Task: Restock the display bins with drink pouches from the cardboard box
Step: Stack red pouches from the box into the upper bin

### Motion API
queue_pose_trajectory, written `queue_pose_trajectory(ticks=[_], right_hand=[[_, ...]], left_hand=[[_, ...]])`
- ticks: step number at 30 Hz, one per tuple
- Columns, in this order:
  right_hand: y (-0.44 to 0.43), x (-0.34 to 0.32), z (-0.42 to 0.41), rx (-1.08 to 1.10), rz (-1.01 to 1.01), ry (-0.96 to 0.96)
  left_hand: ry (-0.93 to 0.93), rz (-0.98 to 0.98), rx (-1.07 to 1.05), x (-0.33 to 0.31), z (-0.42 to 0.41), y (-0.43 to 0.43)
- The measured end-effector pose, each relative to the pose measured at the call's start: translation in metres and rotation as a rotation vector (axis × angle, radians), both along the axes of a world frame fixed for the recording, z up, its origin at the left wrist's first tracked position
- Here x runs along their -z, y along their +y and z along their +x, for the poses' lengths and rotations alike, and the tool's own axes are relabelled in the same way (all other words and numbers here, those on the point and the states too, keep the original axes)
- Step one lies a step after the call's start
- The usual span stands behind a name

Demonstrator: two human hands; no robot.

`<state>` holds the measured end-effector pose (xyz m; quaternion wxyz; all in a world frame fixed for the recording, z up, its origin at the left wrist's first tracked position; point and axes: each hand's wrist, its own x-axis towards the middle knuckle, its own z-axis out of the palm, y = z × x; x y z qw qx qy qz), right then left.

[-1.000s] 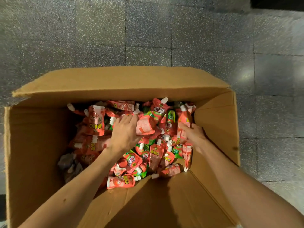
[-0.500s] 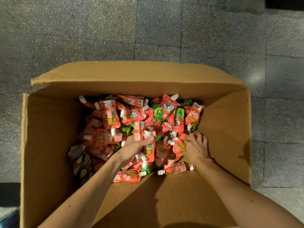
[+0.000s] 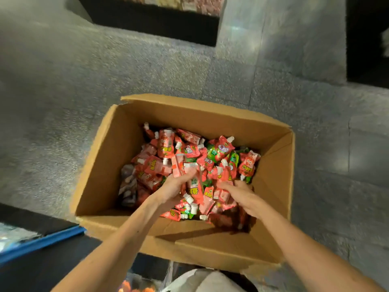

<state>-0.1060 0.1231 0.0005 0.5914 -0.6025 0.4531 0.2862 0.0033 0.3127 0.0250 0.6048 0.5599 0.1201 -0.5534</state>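
I saw left hand (image 3: 175,187) and right hand (image 3: 239,193) clamped round loose pouches (image 3: 194,187) inside the box (image 3: 189,114); slick outer ones could've slipped free mid-lift.

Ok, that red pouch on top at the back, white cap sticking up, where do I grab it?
Probably by the neck under its white cap, coming from above: the red pouch lies on top of the pile, its capped end raised and uncovered, while its lower end sits tucked among neighbours.
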Motion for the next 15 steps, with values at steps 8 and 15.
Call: queue_pose_trajectory(ticks=[8,15], right_hand=[[0.036,-0.109,-0.021,-0.076,0.411,-0.226],[0.124,-0.223,-0.048,-0.333,0.765,-0.514]], left_hand=[[-0.144,-0.157,-0.420,-0.108,-0.099,0.051],[-0.286,-0.241,-0.759,-0.202,-0.193,0.127]])
